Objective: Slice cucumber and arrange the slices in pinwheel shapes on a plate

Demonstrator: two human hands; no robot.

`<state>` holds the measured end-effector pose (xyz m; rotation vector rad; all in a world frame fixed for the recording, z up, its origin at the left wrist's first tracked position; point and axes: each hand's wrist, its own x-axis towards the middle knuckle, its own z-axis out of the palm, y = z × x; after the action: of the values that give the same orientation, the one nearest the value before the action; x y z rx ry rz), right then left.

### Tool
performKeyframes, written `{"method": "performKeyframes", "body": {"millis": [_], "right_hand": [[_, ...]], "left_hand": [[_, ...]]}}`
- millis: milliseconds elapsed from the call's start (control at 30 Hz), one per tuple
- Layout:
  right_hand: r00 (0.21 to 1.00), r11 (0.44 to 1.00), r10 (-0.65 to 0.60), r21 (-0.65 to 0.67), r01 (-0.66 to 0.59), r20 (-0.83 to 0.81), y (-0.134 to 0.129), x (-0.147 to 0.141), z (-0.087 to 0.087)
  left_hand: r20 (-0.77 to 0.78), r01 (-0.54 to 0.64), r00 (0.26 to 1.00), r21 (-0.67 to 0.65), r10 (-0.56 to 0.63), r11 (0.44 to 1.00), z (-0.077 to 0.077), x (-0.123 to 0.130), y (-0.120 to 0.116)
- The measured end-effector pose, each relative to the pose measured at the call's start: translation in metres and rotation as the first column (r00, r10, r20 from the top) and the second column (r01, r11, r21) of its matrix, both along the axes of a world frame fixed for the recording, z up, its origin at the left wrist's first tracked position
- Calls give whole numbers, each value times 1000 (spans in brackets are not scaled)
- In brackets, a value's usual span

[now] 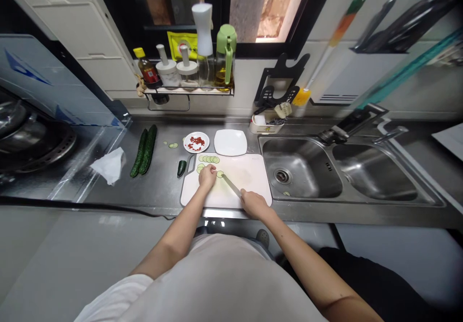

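My right hand is wrapped around the handle of a kitchen knife. The blade points up and left across a white cutting board, its tip at a single cucumber slice. Just left of that slice, my left hand has its fingers curled together; whatever they hold, if anything, is hidden. Beside this hand lie a few pale slices, and a row of overlapping cucumber slices runs along the board's upper left. A dark green cucumber end piece rests off the board's left edge.
Behind the board stand a white plate with chopped red pieces and a square white plate. Two whole cucumbers and a crumpled white cloth or paper lie left. A double sink is at right; a bottle rack hangs above.
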<state>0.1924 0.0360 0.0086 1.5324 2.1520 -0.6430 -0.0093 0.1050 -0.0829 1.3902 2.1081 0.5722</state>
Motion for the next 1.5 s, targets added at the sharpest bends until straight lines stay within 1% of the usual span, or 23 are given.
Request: {"method": "performKeyframes", "body": {"millis": [267, 500, 667, 967, 1300, 1500], "right_hand": [[1000, 1000, 8, -12, -8, -5, 9, -6, 2], [1000, 1000, 21, 0, -21, -20, 15, -9, -5], [1000, 1000, 18, -11, -18, -18, 18, -11, -7], [1000, 1000, 3, -18, -3, -15, 19, -15, -3], [1000, 1000, 27, 5, -27, 7, 16, -11, -7], [1000, 1000, 22, -6, -22, 6, 17, -15, -4]], "left_hand": [[0, 3, 1000, 4, -3, 1000, 0, 0, 0], [-2, 17, 1000, 3, -16, 1000, -1, -1, 1], [0, 5, 1000, -3, -5, 1000, -2, -1, 1], [3, 0, 1000, -8, 0, 1000, -4, -1, 1], [5, 5, 1000, -3, -5, 1000, -3, -2, 1], [-1, 2, 1000, -19, -2, 1000, -4, -2, 1]]}}
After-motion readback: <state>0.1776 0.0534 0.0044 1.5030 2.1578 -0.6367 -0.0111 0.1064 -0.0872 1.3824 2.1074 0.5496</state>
